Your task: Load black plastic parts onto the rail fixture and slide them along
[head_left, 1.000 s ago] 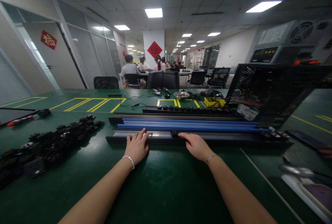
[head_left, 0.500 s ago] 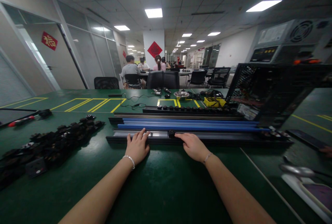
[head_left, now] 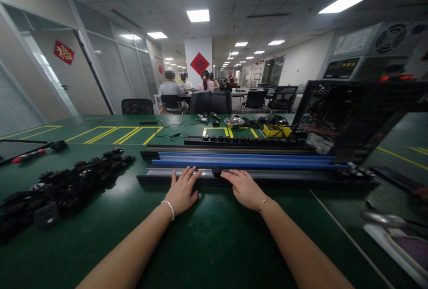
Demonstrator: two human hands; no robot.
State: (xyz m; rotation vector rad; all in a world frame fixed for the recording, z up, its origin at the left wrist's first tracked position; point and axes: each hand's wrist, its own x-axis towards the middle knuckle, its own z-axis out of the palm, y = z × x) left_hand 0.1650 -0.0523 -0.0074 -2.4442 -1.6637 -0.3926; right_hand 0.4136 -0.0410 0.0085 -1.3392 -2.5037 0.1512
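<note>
A long black track [head_left: 284, 175] with a shiny grey channel lies across the green table in front of me. Set in this channel is a small black block [head_left: 217, 171]. My right hand [head_left: 245, 188] has its fingers stretched toward the left, with the fingertips at the block's right side. On the left part of the track rests my left hand [head_left: 183, 191], fingers spread and flat, to the left of the block. Neither hand grips anything. Just behind runs a blue rail [head_left: 247, 160], parallel to the track.
A heap of black socket-like modules [head_left: 67, 186] lies on the left. An open computer case [head_left: 354, 119] stands at the right back. Behind the rails are a metal bowl [head_left: 234, 122] and a yellow item [head_left: 277, 131]. Several people sit farther off.
The black block has shifted slightly left along the track, and my right hand has moved left with it. My left hand has moved a little to the right.
</note>
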